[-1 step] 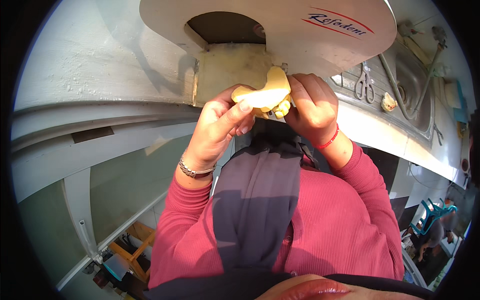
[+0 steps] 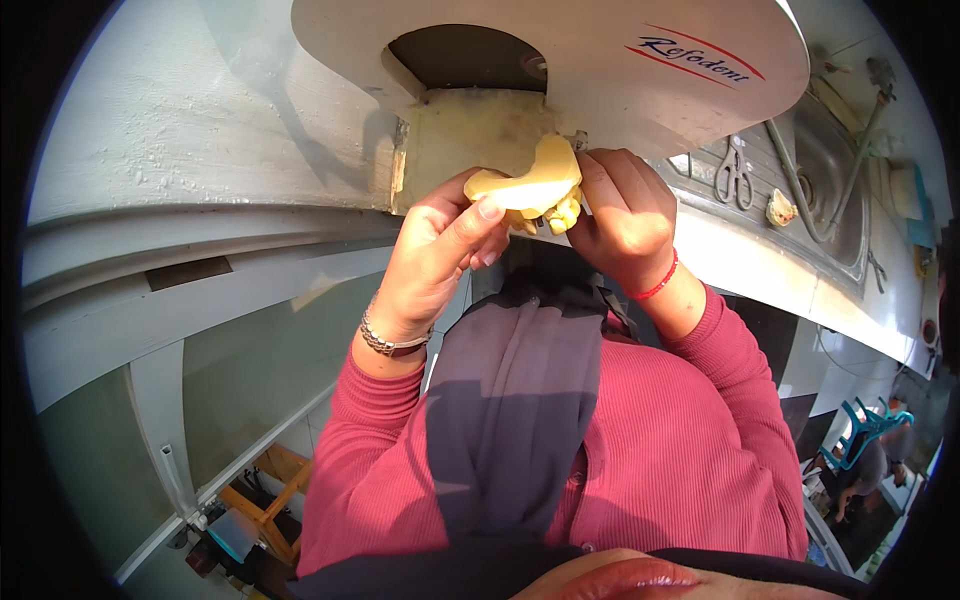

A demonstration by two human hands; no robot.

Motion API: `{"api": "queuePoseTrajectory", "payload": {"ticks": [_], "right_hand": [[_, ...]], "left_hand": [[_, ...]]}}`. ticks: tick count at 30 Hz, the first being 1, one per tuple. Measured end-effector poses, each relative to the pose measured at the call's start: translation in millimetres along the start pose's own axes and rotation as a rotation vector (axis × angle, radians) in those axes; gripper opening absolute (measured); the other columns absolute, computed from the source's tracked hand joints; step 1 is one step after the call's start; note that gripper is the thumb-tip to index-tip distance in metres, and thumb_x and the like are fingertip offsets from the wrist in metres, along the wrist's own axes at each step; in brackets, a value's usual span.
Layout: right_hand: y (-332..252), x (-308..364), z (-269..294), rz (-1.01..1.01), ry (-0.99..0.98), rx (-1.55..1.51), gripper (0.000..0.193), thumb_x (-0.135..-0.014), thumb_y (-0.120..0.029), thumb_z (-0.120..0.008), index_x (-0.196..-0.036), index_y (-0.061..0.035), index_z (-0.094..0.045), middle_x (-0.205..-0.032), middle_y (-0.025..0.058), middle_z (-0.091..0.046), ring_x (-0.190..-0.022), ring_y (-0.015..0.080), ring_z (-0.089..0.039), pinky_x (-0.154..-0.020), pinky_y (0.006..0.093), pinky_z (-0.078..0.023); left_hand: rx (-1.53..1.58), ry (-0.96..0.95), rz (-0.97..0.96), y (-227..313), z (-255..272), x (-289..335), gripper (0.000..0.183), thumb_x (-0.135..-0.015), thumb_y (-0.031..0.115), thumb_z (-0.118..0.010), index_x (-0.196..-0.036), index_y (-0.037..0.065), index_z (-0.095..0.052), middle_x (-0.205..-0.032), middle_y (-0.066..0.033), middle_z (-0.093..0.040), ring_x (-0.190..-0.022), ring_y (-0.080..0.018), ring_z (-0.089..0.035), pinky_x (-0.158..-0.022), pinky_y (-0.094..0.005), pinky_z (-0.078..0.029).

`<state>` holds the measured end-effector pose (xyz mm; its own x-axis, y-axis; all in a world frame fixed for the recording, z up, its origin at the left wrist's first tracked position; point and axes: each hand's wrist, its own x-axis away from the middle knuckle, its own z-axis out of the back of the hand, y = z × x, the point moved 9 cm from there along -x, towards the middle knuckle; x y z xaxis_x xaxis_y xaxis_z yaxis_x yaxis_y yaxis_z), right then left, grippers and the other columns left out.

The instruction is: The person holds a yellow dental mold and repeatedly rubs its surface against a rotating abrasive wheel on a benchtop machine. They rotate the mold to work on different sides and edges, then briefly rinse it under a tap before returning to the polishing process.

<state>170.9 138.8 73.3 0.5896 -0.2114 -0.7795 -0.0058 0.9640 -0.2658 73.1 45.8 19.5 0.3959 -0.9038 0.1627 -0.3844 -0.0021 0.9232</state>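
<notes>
A pale yellow, horseshoe-shaped dental cast (image 2: 528, 190) is held up in sunlight between my two hands, its tooth-like bumps facing down towards me. My left hand (image 2: 447, 232) is closed on the cast's left end, thumb on the near side and fingers curled beneath. At the right end, my right hand (image 2: 628, 212) is closed with bent fingers against the cast; its fingertips are partly hidden. Just beyond the hands is the stained, cream-coloured ledge (image 2: 470, 135) of a white machine housing (image 2: 600, 80), below a dark oval opening (image 2: 468, 55).
To the right, a metal sink (image 2: 845, 215) has a hose (image 2: 800, 190) bending across it. Scissors (image 2: 734, 175) and a small cream-coloured piece (image 2: 780, 208) lie on its drainboard. A white wall ledge (image 2: 200, 240) runs along the left. Another person (image 2: 868, 470) is at the far lower right.
The machine and sink have shifted slightly right in the picture, while my hands stay almost in place. The cast is tipped slightly differently, and both hands keep hold of it.
</notes>
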Motion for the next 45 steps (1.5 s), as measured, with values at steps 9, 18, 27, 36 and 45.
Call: {"api": "queuePoseTrajectory", "payload": {"ticks": [9,18,27,36,45], "right_hand": [[-5.1,-25.9,-67.9,-0.243,-0.201,0.158,0.016,-0.071,-0.013,-0.068,-0.073,-0.0069,-0.053,-0.068,0.0058,-0.05,-0.061,0.0225,-0.057,-0.051,0.035,-0.047],[8.6,-32.6,-86.4,-0.323,-0.234,0.306,0.014,-0.075,-0.018,-0.067,-0.08,-0.0081,-0.058,-0.073,0.0047,-0.055,-0.063,0.0212,-0.059,-0.051,0.0331,-0.048],[16.4,-30.2,-89.7,-0.334,-0.321,0.309,0.02,-0.075,-0.02,-0.069,-0.085,-0.0068,-0.059,-0.075,0.0042,-0.055,-0.06,0.0191,-0.058,-0.048,0.0296,-0.048],[17.8,-30.1,-90.1,-0.294,-0.261,0.308,0.012,-0.072,-0.016,-0.069,-0.077,-0.0104,-0.06,-0.07,0.0028,-0.055,-0.056,0.0173,-0.056,-0.047,0.0281,-0.047],[17.2,-33.6,-88.9,-0.244,-0.202,0.318,0.011,-0.073,-0.014,-0.067,-0.069,-0.013,-0.056,-0.066,0.0007,-0.052,-0.055,0.0139,-0.055,-0.045,0.0263,-0.046]], "left_hand": [[-1.241,0.462,-0.667,68.3,59.9,-8.1,0.029,-0.068,0.013,-0.082,-0.082,0.004,-0.059,-0.067,-0.0034,-0.053,-0.049,-0.0116,-0.048,-0.045,-0.0251,-0.041],[-1.365,0.334,-0.67,64.9,60.7,-43.5,0.019,-0.076,0.016,-0.072,-0.084,0.008,-0.057,-0.071,-0.0058,-0.057,-0.059,-0.0243,-0.061,-0.049,-0.035,-0.048],[-1.468,0.237,-0.733,58.3,51.2,-52.1,0.014,-0.079,0.013,-0.069,-0.085,0.007,-0.058,-0.073,-0.0066,-0.056,-0.055,-0.0227,-0.057,-0.049,-0.0338,-0.046],[-1.402,0.257,-0.707,58.2,55.1,-54.9,0.017,-0.073,0.002,-0.067,-0.088,0.005,-0.061,-0.076,-0.0104,-0.06,-0.061,-0.0299,-0.059,-0.053,-0.0377,-0.047],[-1.396,0.256,-0.737,58.2,55.9,-54.3,0.023,-0.074,0.004,-0.068,-0.097,0.004,-0.064,-0.08,-0.0118,-0.063,-0.066,-0.0312,-0.062,-0.055,-0.0366,-0.049]]}}
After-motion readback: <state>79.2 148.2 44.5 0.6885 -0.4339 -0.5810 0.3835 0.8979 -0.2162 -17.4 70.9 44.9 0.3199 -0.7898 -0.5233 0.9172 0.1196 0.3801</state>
